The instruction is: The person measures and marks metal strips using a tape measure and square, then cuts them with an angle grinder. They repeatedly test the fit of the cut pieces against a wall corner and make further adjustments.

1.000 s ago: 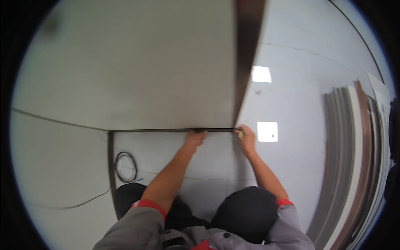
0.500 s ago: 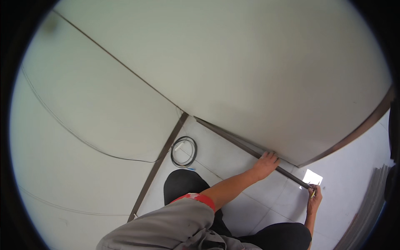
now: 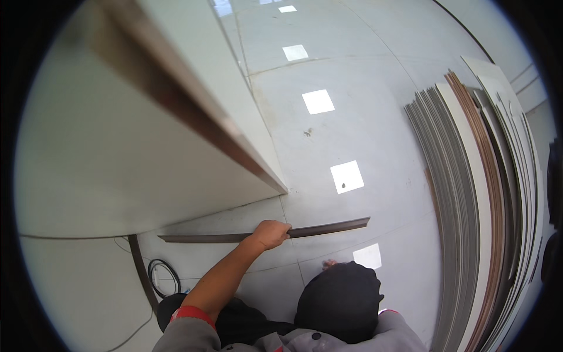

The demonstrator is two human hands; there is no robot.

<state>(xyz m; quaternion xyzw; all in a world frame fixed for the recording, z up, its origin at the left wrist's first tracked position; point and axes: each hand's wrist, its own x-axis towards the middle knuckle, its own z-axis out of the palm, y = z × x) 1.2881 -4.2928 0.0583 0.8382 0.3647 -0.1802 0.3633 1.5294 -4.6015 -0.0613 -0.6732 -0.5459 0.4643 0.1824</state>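
My left hand [image 3: 271,234] is closed around the middle of a long, dark brown trim strip [image 3: 331,227]. The strip lies roughly crosswise, a little above or on the floor, near the foot of a pale wall panel; the gap beneath it cannot be judged. Beyond my raised dark knee [image 3: 339,302] only the fingertips of my right hand [image 3: 329,264] show, apart from the strip. The knee covers the rest of that hand, so whether it holds anything is hidden.
A pale wall [image 3: 146,158] with a brown bottom edge ends at a corner ahead. Brown skirting [image 3: 141,267] runs along the left wall, beside a coil of black cable [image 3: 164,277]. Stacked grey, white and brown strips [image 3: 463,193] line the right side of the tiled floor [image 3: 381,152].
My view has swung right, bringing in the stacked strips. The trim strip has come away from the wall base in my left hand. My right hand has left its end and dropped behind my knee.
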